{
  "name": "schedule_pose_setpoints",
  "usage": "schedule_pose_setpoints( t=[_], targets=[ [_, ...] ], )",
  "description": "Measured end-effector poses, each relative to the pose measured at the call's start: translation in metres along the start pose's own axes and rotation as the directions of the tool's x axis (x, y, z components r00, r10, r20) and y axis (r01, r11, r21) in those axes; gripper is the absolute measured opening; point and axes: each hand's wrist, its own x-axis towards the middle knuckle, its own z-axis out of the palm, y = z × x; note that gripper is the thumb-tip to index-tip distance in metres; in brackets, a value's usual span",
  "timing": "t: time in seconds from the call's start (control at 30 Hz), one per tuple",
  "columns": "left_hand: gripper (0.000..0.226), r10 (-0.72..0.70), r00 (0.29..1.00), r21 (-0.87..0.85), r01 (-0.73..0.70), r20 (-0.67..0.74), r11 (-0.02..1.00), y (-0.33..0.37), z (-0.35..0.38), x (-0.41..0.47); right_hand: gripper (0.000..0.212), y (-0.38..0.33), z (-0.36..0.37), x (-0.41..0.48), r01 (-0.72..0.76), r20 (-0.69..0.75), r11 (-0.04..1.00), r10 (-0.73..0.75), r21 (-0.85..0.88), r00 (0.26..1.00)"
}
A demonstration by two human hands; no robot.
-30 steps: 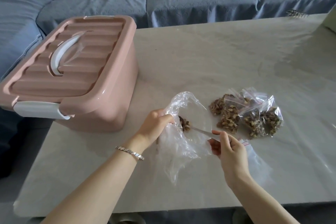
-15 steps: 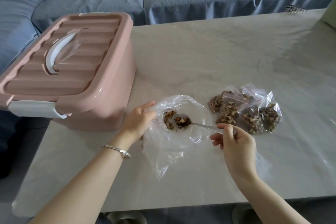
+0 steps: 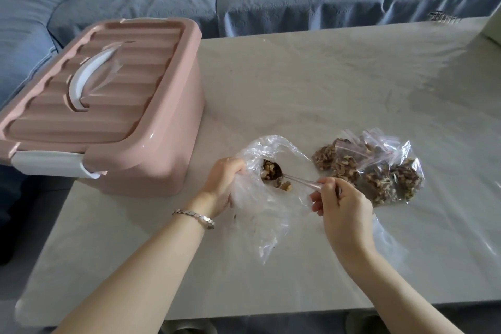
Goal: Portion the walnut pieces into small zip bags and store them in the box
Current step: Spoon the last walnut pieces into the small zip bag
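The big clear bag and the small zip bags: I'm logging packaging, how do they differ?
The big clear bag is nearly empty; the small zip bags are packed full. The left hand holds the big bag open; the zip bags lie untouched. The zip bags have red seal lines; the big bag shows none. Both are clear and hold walnuts.

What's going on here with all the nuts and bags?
The left hand holds a big clear bag open while the right hand grips a spoon, its bowl loaded with walnut pieces inside that bag. Filled small zip bags lie piled on the table to the right. The pink box stands on the left, lid on.
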Motion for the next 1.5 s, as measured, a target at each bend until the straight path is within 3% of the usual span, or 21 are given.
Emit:
schedule_pose_setpoints(
  t=[0.13,0.3,0.4,0.6,0.7,0.87,1.0,1.1,1.2,1.33,1.4,1.5],
  targets=[
    [0.026,-0.116,0.993,-0.240,0.109,-0.013,0.964,-0.001,0.011,-0.005,0.026,0.009,-0.001,-0.007,-0.038,0.047,0.995,0.034,0.087,0.998],
    [0.004,-0.052,0.997,-0.157,0.041,-0.065,0.987,-0.001,0.011,-0.009,0.027,0.016,-0.007,-0.005,-0.295,0.048,0.897,0.296,0.328,0.954],
    [0.014,0.074,0.994,-0.043,-0.077,-0.076,0.996,0.000,0.003,-0.012,0.027,0.019,-0.014,-0.004,-0.349,0.067,0.853,0.351,0.388,0.934],
    [0.018,0.053,0.997,0.378,-0.024,-0.065,0.925,0.001,-0.022,-0.018,0.028,0.014,-0.034,-0.003,-0.352,0.098,0.863,0.341,0.362,0.935],
    [0.027,0.152,0.978,0.520,-0.056,-0.144,0.852,-0.005,-0.037,-0.030,0.027,0.006,-0.044,-0.001,-0.291,0.100,0.905,0.274,0.309,0.957],
    [0.039,0.407,0.883,0.625,-0.184,-0.234,0.759,-0.015,-0.053,-0.061,0.028,-0.008,-0.060,0.004,-0.213,0.101,0.939,0.193,0.270,0.976],
    [0.049,0.688,0.687,0.585,-0.466,-0.232,0.663,0.003,-0.054,-0.084,0.029,-0.019,-0.071,0.006,-0.179,0.099,0.945,0.157,0.273,0.983],
    [0.046,0.778,0.609,0.476,-0.643,-0.157,0.600,0.026,-0.036,-0.092,0.030,-0.030,-0.078,0.008,-0.150,0.079,0.946,0.133,0.286,0.988],
    [0.044,0.769,0.637,0.340,-0.713,-0.050,0.613,0.033,-0.010,-0.088,0.031,-0.041,-0.086,0.010,-0.114,0.044,0.948,0.106,0.298,0.993],
    [0.049,0.653,0.752,0.352,-0.637,0.087,0.686,0.008,0.017,-0.073,0.040,-0.049,-0.097,0.010,-0.050,-0.015,0.955,0.057,0.293,0.998],
    [0.055,0.587,0.806,0.314,-0.579,0.078,0.753,-0.010,0.023,-0.066,0.041,-0.049,-0.100,0.009,-0.047,-0.017,0.958,0.054,0.283,0.998],
    [0.059,0.555,0.830,0.318,-0.541,0.055,0.778,-0.030,0.024,-0.059,0.032,-0.049,-0.100,0.008,-0.071,0.021,0.966,0.067,0.247,0.998]
  ],
)
